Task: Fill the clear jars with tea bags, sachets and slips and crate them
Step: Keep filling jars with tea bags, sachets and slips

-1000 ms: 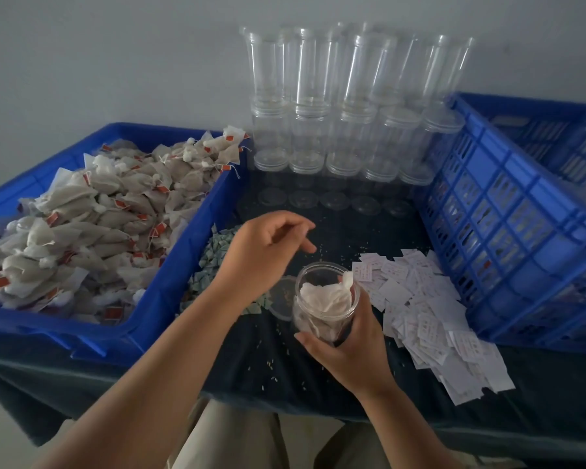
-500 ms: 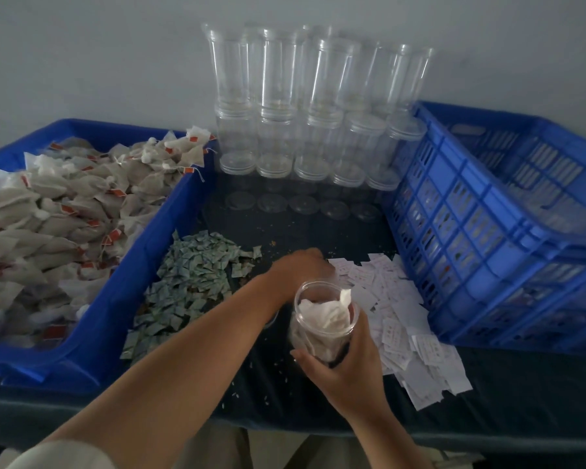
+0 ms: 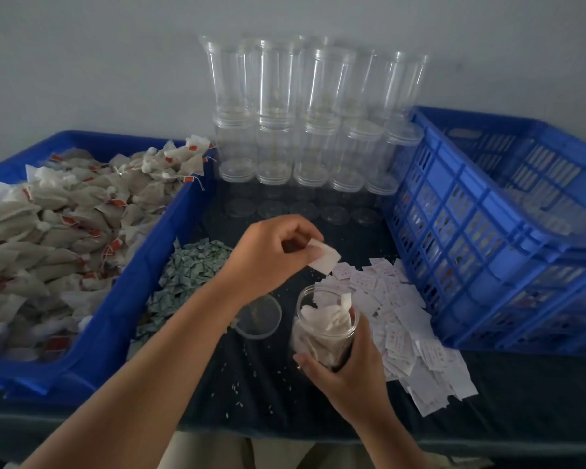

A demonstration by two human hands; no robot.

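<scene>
Left hand point(image 3: 271, 255) has lifted off the white slip pile point(image 3: 403, 333), now pinching one white paper slip point(image 3: 326, 259) over the clear plastic jar point(image 3: 322, 333). Solid blue plastic bin point(image 3: 122, 333) of tea bags point(image 3: 58, 231) far left, green sachet heap point(image 3: 186, 275) beside it, round clear lid point(image 3: 259, 316) on dark cloth point(image 3: 251, 384). Right hand point(image 3: 351, 370) grips the jar, packed with tea bags, beside the slip pile; slatted blue crate point(image 3: 487, 248) right.

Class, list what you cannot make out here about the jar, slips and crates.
Head view only.
- Bottom of the jar: covered by the right hand.
- Print on the slips: too small, blurred.
- The slip in the left hand: one or several, fingers hide it.
- The left crate: cut by the left edge.
- Contents of the right crate: blurred behind its wall.
</scene>
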